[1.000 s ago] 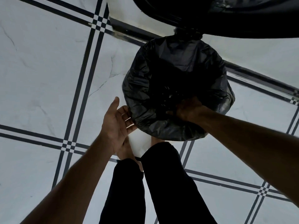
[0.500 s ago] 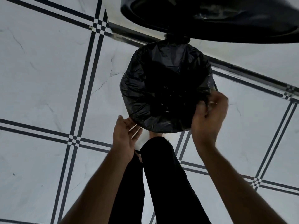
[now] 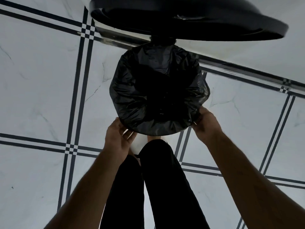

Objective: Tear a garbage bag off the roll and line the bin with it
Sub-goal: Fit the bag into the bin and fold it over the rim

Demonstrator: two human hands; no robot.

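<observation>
1. Nearest the viewer, two legs in black trousers (image 3: 158, 187) stand close together on the white marble-look floor tiles (image 3: 41, 90), which are crossed by dark double lines.
2. Two bare forearms reach forward on either side of the legs toward the bin.
3. The left hand (image 3: 118, 139) sits at the near-left edge of the bin's mouth; its thumb lies against the plastic and its fingers curl beneath the rim, so the grip looks closed on the bag's edge there.
4. The right hand (image 3: 205, 123) is at the near-right edge, fingers pinched tight on a fold of the plastic.
5. Between the hands, the crinkled black plastic garbage bag (image 3: 156, 90) is draped over the round bin (image 3: 153, 132), covering its rim and sinking into the dark opening; little of the bin itself shows.
6. Beyond it, the round black hinged lid (image 3: 189, 22) stands tipped open above the bin's far side.
</observation>
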